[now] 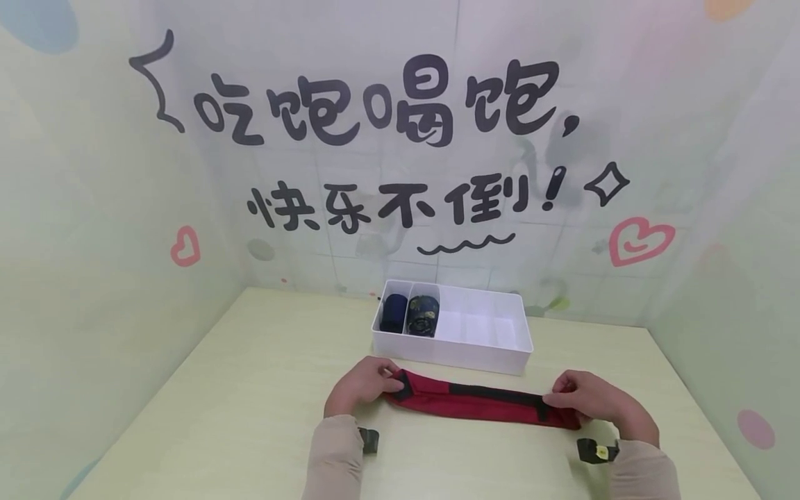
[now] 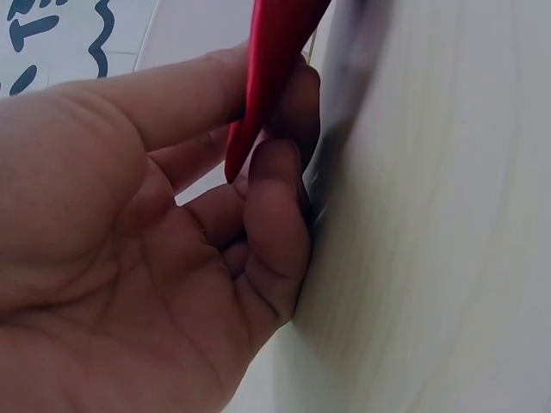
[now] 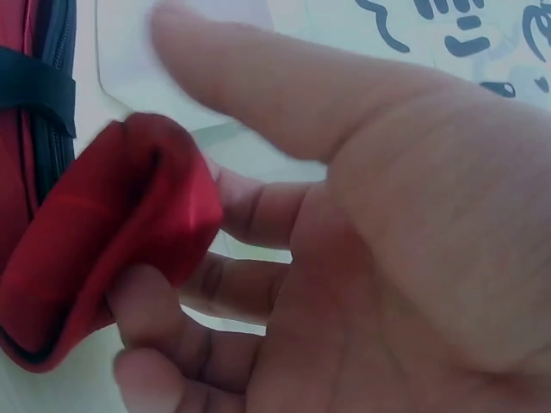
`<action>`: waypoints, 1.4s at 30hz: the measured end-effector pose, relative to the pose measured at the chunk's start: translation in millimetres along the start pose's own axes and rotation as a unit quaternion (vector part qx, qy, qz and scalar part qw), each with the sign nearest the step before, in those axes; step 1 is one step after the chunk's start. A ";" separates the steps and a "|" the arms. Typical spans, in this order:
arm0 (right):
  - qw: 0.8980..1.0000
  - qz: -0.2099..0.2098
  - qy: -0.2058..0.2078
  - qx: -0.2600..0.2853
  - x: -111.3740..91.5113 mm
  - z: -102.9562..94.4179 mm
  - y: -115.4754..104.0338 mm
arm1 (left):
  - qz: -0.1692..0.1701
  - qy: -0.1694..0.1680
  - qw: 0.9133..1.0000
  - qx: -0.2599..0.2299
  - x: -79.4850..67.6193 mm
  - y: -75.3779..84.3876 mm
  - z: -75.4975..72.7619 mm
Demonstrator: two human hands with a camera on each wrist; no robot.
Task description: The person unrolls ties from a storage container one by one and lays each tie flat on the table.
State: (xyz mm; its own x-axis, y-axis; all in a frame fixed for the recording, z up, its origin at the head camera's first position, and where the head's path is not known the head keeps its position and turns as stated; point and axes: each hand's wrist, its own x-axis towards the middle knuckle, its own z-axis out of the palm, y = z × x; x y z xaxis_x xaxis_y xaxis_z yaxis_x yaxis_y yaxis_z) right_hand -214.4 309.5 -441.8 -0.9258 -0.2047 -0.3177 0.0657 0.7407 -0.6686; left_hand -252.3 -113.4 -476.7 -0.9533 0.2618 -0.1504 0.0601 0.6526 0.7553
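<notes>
A long, narrow red fabric piece with a black zipper (image 1: 475,406) lies stretched sideways on the table between both hands. At its left end, which has a dark patch, my left hand (image 1: 365,384) pinches the cloth. In the left wrist view a red edge of the fabric (image 2: 274,73) passes between the curled fingers of that hand. My right hand (image 1: 594,394) grips the other end. There, in the right wrist view, the red end (image 3: 112,224) is folded over with fingers curled round it and the thumb raised. A black strap (image 3: 39,90) crosses the zipper.
Just behind the fabric stands a white divided box (image 1: 481,355). Its left compartments hold a dark blue roll (image 1: 394,312) and a dark patterned roll (image 1: 423,314). A printed curtain (image 1: 350,264) hangs behind the pale wooden table (image 1: 262,389), with side walls at left and right.
</notes>
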 end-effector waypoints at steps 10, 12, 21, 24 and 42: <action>0.999 0.022 0.032 -0.022 -3.2 -10.2 13.3 | -0.006 0.002 1.000 -0.005 -4.5 -6.1 -0.5; 0.999 0.022 0.035 -0.033 -4.2 -12.3 15.7 | -0.007 -0.001 1.000 -0.007 -4.3 -5.9 -0.1; 0.998 0.028 0.030 -0.056 -8.2 -17.6 24.0 | -0.003 -0.003 1.000 -0.006 -1.7 -3.1 1.4; 0.998 0.029 0.025 -0.056 -7.7 -17.7 25.5 | -0.006 -0.003 1.000 -0.005 -0.9 -2.4 1.6; 0.995 0.097 0.025 -0.018 -14.8 -23.5 23.7 | -0.013 -0.002 1.000 -0.009 3.3 1.8 -1.0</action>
State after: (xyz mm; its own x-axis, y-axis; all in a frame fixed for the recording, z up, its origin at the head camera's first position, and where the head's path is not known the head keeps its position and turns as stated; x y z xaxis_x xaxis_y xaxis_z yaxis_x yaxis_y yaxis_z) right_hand -207.8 345.1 -437.1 -0.9140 -0.0244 -0.4050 0.2331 0.7855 -0.5733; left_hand -255.6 -112.1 -475.2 -0.9533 0.2475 -0.1731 0.0294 0.6463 0.7625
